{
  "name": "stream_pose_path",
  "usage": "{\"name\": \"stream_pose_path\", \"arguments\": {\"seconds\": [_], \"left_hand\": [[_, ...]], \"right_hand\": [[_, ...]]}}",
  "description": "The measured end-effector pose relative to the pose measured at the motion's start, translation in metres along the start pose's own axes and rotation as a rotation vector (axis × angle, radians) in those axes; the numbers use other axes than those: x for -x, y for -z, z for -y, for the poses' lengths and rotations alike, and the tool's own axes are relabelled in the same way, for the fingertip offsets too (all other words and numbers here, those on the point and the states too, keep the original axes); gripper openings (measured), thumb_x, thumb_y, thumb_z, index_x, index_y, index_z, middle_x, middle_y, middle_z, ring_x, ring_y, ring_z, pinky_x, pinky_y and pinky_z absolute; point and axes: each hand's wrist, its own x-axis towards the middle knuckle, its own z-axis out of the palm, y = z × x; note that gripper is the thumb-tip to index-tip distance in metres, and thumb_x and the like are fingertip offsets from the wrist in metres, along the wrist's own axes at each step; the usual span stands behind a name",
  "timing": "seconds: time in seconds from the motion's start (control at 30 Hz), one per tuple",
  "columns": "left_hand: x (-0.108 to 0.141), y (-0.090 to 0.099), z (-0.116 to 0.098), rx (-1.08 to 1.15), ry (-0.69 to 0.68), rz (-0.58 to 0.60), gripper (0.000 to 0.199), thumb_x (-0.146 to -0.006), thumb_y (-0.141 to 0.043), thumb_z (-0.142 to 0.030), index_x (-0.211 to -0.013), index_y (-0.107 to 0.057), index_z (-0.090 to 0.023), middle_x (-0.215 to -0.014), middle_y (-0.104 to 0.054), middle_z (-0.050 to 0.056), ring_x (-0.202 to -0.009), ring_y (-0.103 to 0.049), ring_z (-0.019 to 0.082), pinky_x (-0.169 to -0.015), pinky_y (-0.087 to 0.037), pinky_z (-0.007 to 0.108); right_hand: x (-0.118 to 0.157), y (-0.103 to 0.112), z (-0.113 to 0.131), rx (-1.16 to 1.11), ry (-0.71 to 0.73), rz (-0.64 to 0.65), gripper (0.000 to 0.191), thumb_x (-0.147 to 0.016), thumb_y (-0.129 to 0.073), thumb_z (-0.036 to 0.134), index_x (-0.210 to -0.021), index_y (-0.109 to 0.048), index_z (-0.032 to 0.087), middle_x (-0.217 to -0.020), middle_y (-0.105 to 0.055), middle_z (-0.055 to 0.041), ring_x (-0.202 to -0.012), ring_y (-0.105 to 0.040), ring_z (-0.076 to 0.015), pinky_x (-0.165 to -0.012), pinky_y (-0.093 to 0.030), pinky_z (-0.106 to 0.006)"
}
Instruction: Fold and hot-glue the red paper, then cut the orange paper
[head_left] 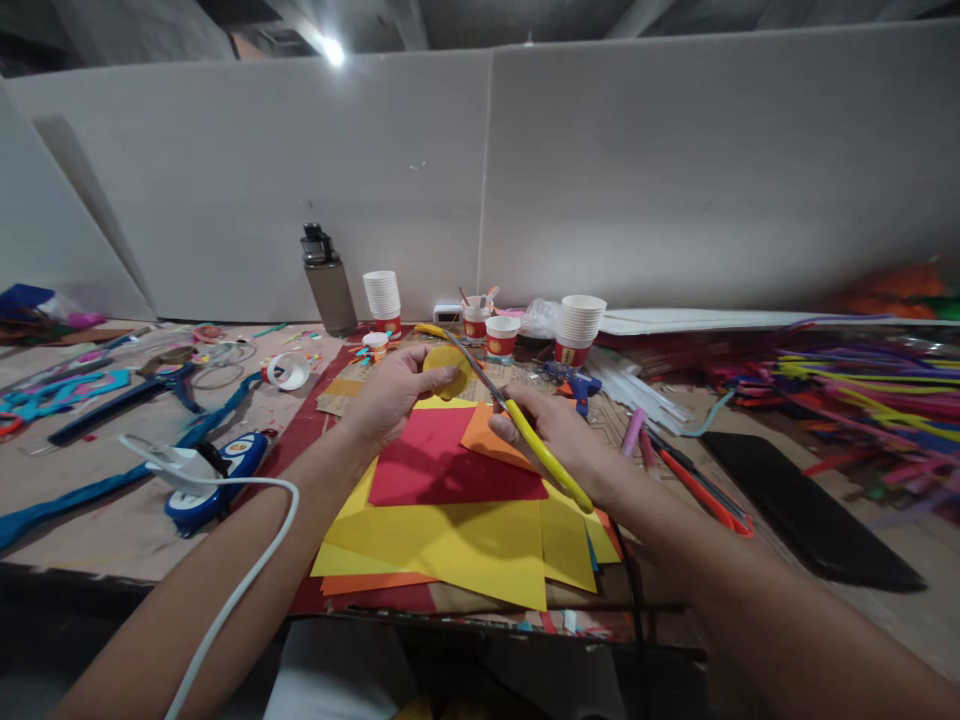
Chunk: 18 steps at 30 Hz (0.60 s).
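My left hand [397, 392] pinches a small rounded yellow piece [445, 373] between thumb and fingers, above the paper stack. Around long scissors with yellow handles [541, 450] my right hand [546, 425] is closed; the blades point up and left, close to the yellow piece. Whether the blades touch it I cannot tell. Below both hands lie a red sheet [457, 465], an orange piece [495, 436] at its upper right, and several yellow sheets [450, 545] beneath.
Stacked paper cups [579, 325], a cup of tools [475, 320] and a bottle [330, 290] stand at the back. A blue glue gun [581, 386] and dark phone-like slab [810, 510] lie right. A power strip [217, 485] and white cable [289, 525] are left.
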Motion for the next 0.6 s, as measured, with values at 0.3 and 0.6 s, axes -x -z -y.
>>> {"name": "stream_pose_path", "arguments": {"seconds": [0.3, 0.6], "left_hand": [[0.0, 0.006, -0.008, -0.088, 0.054, 0.017, 0.023, -0.062, -0.08, -0.024, -0.076, -0.066, -0.013, -0.074, -0.063, 0.001, -0.065, -0.055, 0.011, -0.068, -0.043, 0.025], [0.0, 0.016, -0.014, -0.205, 0.074, 0.082, 0.021, -0.063, -0.077, -0.025, -0.077, -0.067, -0.013, -0.076, -0.064, 0.002, -0.071, -0.057, 0.013, -0.072, -0.043, 0.028]], "right_hand": [[0.0, 0.004, 0.001, 0.05, -0.028, 0.048, 0.038, -0.091, -0.045, 0.057, -0.085, -0.053, 0.02, -0.079, -0.056, -0.0013, -0.071, -0.05, -0.0164, -0.064, -0.035, -0.028], [0.0, 0.005, -0.001, 0.035, -0.051, 0.094, 0.035, -0.089, -0.05, 0.054, -0.086, -0.055, 0.02, -0.078, -0.056, 0.0002, -0.069, -0.049, -0.0152, -0.061, -0.032, -0.026]]}}
